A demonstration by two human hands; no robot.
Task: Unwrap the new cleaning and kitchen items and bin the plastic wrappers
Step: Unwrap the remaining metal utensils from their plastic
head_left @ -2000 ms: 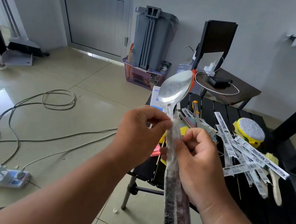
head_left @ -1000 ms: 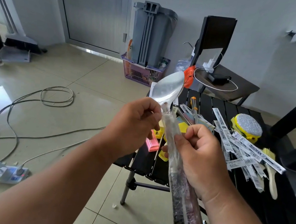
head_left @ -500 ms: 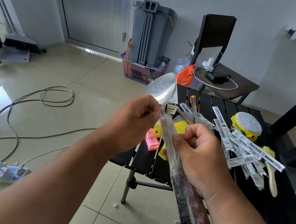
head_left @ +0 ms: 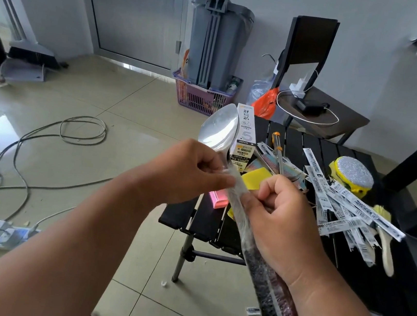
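Above black slatted bench [head_left: 208, 222]: stiff, slippery steel spoon [head_left: 218, 131] in thin clear plastic wrapper [head_left: 241, 211], neck pinched by left hand [head_left: 186, 173], wrapped handle clamped by right hand [head_left: 281, 225].

Plain pale grey walls [head_left: 368, 41] meet a floor of large glossy beige tiles [head_left: 133, 108], which mirrors bright daylight at the far left. A grey metal-framed door with a frosted panel [head_left: 131, 13] stands in the back wall. Beside it a tall grey plastic bin [head_left: 217, 40] rises behind a purple plastic basket [head_left: 200, 97]. A dark wooden chair with a black back [head_left: 311, 40] sits against the wall. Grey and white cables [head_left: 82, 128] loop across the floor to a white power strip [head_left: 3, 235]. A black slatted folding surface [head_left: 208, 222] stands at right
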